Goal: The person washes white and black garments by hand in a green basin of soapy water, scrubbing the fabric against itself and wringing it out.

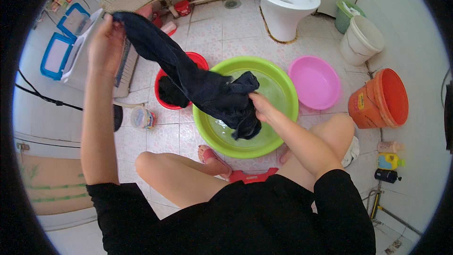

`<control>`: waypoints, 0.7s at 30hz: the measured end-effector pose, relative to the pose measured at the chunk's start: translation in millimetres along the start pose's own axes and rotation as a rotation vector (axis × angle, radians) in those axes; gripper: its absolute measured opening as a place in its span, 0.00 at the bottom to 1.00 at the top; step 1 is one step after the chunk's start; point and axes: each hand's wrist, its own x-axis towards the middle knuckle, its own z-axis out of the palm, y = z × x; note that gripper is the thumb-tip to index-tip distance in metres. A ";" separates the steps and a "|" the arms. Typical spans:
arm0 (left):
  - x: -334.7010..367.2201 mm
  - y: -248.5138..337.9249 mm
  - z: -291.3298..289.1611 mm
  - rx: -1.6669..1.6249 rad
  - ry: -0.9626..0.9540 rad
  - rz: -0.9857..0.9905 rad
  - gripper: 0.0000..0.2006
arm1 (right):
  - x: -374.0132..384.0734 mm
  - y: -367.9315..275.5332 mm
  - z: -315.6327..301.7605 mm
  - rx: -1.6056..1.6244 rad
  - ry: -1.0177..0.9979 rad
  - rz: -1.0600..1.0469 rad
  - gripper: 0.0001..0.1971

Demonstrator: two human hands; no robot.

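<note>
While both hands' fingers grip it, dark garment (198, 82) stretches diagonally: left hand (106, 42) high, right hand (262, 106) over green basin (283, 89)

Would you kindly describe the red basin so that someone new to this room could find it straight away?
Start at the white toilet and come down to the big green basin on the tiled floor. The red basin touches its left rim, partly hidden behind the dark garment. Unlike the empty pink basin opposite, it holds dark cloth.
</note>
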 end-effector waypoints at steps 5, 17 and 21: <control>-61.6 -135.4 -14.6 0.075 0.109 -0.217 0.05 | -10.6 -0.5 -18.6 -0.003 0.065 -0.044 0.23; -209.0 -291.9 45.0 0.586 -0.329 -0.530 0.33 | -13.8 -1.2 -26.6 -0.014 0.011 -0.017 0.14; -211.2 -294.4 39.1 0.632 -0.359 -0.518 0.25 | -17.6 -5.2 -28.6 -0.204 -0.172 -0.034 0.26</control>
